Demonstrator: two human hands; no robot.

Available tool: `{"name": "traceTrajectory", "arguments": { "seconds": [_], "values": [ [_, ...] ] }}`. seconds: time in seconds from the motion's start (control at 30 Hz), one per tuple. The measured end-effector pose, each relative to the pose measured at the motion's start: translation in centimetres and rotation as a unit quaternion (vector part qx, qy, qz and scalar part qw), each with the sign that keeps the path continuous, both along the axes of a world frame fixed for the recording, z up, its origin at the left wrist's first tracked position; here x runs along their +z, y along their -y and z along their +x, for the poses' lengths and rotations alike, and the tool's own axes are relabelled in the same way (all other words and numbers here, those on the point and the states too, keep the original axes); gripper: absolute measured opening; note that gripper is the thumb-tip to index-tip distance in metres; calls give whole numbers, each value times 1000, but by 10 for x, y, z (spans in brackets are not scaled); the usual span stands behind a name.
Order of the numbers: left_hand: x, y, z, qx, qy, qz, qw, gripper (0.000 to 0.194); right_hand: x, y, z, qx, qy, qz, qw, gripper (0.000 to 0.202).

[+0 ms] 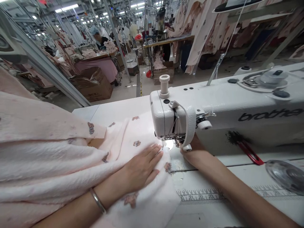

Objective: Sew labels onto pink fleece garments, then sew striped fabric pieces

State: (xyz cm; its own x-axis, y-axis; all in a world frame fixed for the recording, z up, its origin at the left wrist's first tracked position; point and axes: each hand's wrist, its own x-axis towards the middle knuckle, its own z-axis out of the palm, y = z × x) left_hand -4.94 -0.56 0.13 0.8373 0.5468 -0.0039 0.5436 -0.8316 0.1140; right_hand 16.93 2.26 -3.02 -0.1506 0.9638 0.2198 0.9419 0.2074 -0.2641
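Observation:
Pale pink plush fabric [123,139] printed with small bears spreads across the table, its right edge close to the needle area of a white sewing machine [169,114]. My left hand [142,164] lies flat on this fabric, fingers stretched toward the lit presser foot. A metal bangle [98,200] circles the left wrist. My right hand [191,148] reaches in behind the machine's head, next to the needle area. Its fingers are mostly hidden by the machine, so what they touch does not show.
A printed ruler [204,197] runs along the table's front. Right of the machine head lie a red-handled brush [249,152] and a clear round dish [286,174]. More pink fabric [14,120] heaps up at left. Beyond, a cardboard box [92,85] stands on the floor and people sit at other machines.

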Motion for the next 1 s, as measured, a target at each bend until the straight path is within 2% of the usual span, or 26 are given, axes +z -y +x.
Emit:
{"name": "traceTrajectory", "arguments": {
  "seconds": [0.13, 0.23, 0.47, 0.67, 1.0],
  "values": [
    [1, 1, 0, 0, 2, 0, 1000, 48, -8, 52, -17, 41, 14, 57, 997, 52],
    [1, 1, 0, 1, 7, 1, 1000, 50, -13, 76, -28, 63, 17, 100, 993, 55],
    [-2, -4, -3, 2, 24, 0, 1000, 51, -14, 67, -34, 54, 25, 139, 989, 52],
    [-5, -7, -5, -2, 43, -5, 999, 52, -12, 67, -37, 47, 30, 141, 988, 55],
    [-3, -10, -4, -8, 47, -8, 999, 47, -13, 70, -35, 41, 30, 139, 989, 57]
  ]
}}
